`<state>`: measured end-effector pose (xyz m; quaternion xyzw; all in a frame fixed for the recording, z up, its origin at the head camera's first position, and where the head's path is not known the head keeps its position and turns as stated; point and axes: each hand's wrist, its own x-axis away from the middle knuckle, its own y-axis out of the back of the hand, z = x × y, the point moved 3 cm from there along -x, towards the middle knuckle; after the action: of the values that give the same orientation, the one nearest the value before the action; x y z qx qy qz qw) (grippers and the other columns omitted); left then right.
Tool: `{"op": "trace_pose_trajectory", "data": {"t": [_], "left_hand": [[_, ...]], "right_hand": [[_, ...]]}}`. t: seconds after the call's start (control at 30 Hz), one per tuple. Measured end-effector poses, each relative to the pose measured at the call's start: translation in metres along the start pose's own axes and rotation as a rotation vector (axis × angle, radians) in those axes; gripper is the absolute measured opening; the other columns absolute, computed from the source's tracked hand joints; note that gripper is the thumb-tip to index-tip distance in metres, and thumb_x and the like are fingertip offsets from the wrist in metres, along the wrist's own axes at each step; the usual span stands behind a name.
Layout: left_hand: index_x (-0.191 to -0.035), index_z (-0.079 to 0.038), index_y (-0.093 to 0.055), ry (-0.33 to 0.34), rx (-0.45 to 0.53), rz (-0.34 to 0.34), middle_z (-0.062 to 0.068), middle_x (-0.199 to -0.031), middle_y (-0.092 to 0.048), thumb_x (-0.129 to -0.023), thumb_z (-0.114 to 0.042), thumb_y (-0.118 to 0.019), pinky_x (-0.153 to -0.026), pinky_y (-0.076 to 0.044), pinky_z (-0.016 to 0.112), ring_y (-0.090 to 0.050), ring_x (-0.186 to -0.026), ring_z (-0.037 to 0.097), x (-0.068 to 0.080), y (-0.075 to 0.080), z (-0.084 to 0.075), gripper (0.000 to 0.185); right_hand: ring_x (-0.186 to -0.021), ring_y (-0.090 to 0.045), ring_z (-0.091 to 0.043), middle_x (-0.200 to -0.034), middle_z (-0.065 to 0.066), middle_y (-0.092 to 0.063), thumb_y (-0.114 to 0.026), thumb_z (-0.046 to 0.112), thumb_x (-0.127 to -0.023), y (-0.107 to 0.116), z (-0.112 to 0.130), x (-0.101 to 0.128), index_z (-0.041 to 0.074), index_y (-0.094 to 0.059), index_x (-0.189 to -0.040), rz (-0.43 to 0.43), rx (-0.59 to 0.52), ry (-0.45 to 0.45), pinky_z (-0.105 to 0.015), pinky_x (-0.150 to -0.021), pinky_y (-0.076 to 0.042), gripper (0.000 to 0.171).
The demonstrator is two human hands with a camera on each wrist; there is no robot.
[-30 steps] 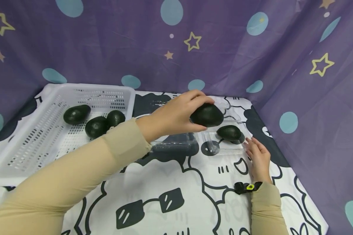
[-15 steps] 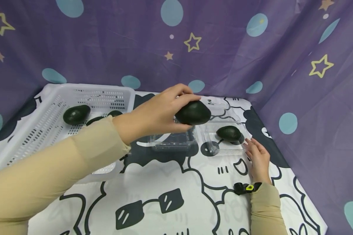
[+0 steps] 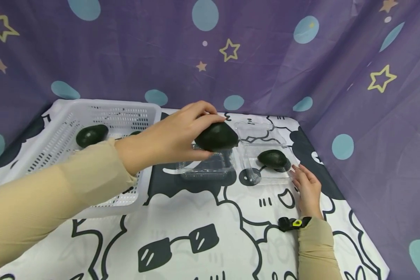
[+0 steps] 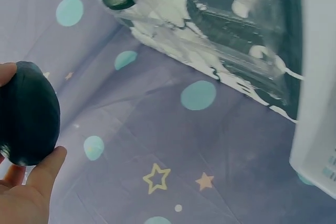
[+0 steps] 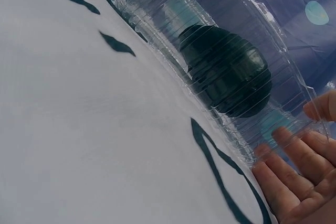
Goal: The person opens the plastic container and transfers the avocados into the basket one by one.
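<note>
Working over the cartoon-print tablecloth (image 3: 210, 217), with the white slotted basket (image 3: 91, 116) taken as my landmark at the far left of it. Purple star curtain (image 3: 266, 58) hangs behind the basket and wraps round the far side. Inside the basket, one dark avocado (image 3: 91, 135) lies in plain view; another is mostly hidden behind my left sleeve (image 3: 56, 186).

Just beside the basket, away from the curtain corner, sits an empty clear plastic clamshell (image 3: 206, 167). A second clear clamshell (image 3: 266, 163) stands next beyond it, farther from the basket, and holds a single avocado (image 3: 272, 158); my right wrist view shows that fruit (image 5: 226, 77) through the ribbed wall (image 5: 262, 124).

My left hand (image 3: 175, 136) grasps a dark avocado (image 3: 217, 137), fingers curled over its top and thumb under it, held in the air above the empty clamshell nearest the basket. Left wrist view confirms the fruit (image 4: 26, 114) pinched between fingertip and thumb.

My right hand (image 3: 308, 188) is released, fingers straight, tips touching the near outer edge of the filled clamshell, the one farther from the basket. It grips nothing. A black strap with a yellow mark (image 3: 294, 223) circles that wrist.
</note>
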<state>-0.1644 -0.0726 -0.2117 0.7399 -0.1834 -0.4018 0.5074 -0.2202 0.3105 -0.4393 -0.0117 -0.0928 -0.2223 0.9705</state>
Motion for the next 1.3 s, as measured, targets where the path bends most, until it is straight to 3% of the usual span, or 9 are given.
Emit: {"op": "trace_pose_trajectory", "data": {"t": [0.27, 0.53, 0.67, 1.07, 1.3], "left_hand": [[-0.138, -0.005, -0.054, -0.006, -0.024, 0.025, 0.015, -0.140, -0.051, -0.077, -0.022, -0.086, -0.098, -0.052, 0.046, -0.051, -0.122, 0.031, 0.016, 0.002, 0.006, 0.071], [-0.132, -0.003, -0.058, -0.077, -0.052, -0.077, 0.016, -0.132, -0.059, -0.074, -0.017, -0.086, -0.095, -0.052, 0.049, -0.055, -0.116, 0.033, 0.029, 0.002, 0.018, 0.065], [-0.131, -0.002, -0.058, -0.085, -0.071, -0.079, 0.016, -0.132, -0.060, -0.074, -0.017, -0.087, -0.099, -0.051, 0.051, -0.056, -0.120, 0.035, 0.036, 0.003, 0.023, 0.066], [-0.134, -0.004, -0.057, 0.007, -0.140, 0.002, 0.014, -0.135, -0.060, -0.074, -0.021, -0.088, -0.107, -0.042, 0.059, -0.058, -0.122, 0.034, 0.064, 0.006, 0.027, 0.070], [-0.135, -0.003, -0.054, 0.089, -0.153, 0.041, 0.016, -0.136, -0.059, -0.076, -0.021, -0.086, -0.098, -0.051, 0.056, -0.059, -0.121, 0.037, 0.079, 0.010, 0.029, 0.070]], "right_hand": [[-0.122, -0.061, -0.011, -0.146, -0.008, -0.055, -0.056, 0.029, -0.100, -0.002, 0.000, 0.000, 0.011, -0.049, -0.146, -0.002, 0.024, 0.025, -0.012, -0.085, -0.050, 0.050], [-0.123, -0.061, -0.012, -0.146, -0.008, -0.055, -0.056, 0.029, -0.100, 0.000, -0.002, 0.000, 0.011, -0.049, -0.147, -0.010, 0.050, 0.030, -0.012, -0.086, -0.051, 0.050], [-0.125, -0.060, -0.014, -0.147, -0.007, -0.054, -0.055, 0.030, -0.100, 0.000, -0.002, 0.001, 0.012, -0.048, -0.147, -0.006, 0.051, 0.026, -0.012, -0.087, -0.050, 0.051], [-0.118, -0.062, -0.009, -0.146, -0.008, -0.054, -0.056, 0.029, -0.100, -0.001, -0.001, 0.001, 0.011, -0.049, -0.146, 0.000, 0.042, 0.033, -0.012, -0.087, -0.051, 0.050], [-0.121, -0.061, -0.010, -0.147, -0.007, -0.054, -0.056, 0.032, -0.100, -0.001, -0.001, 0.001, 0.013, -0.049, -0.146, -0.001, 0.047, 0.023, -0.013, -0.088, -0.051, 0.050]]}}
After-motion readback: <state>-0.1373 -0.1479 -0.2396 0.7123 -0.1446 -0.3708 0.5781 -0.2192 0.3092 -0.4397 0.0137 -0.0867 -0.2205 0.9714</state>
